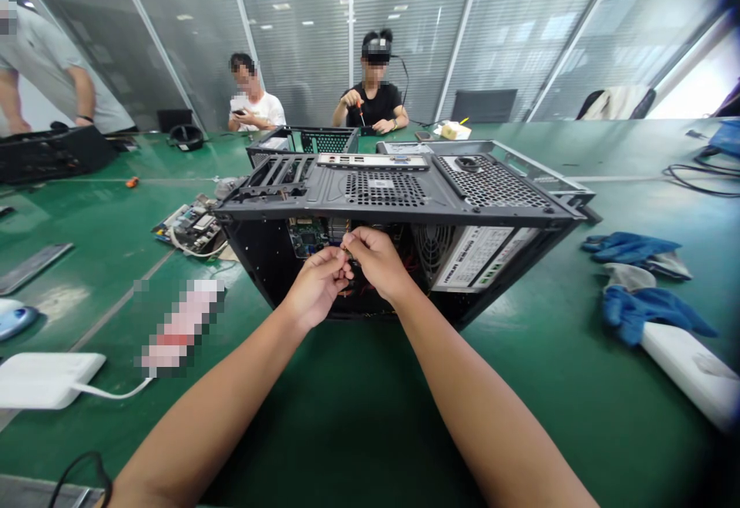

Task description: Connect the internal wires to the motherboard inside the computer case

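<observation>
A black computer case (254,246) stands on the green table with its open side toward me and its perforated rear panel facing up. Both hands meet in front of that opening. My left hand (321,280) has thumb and fingers pinched together. My right hand (375,257) is pinched close against it, almost touching its fingertips. A thin twisted cable (348,224) runs down to the fingertips, and both hands grip it; its end is hidden. Inside the case show a green circuit board (306,238), a round fan grille (435,250) and a labelled power supply (489,257).
Blue work gloves (641,311) and a white block (687,369) lie at right. Loose computer parts (193,227), a white power bank (46,381) and a pixelated phone-like thing (182,331) are at left. Behind the case is another metal frame (329,140). Several people are across the table.
</observation>
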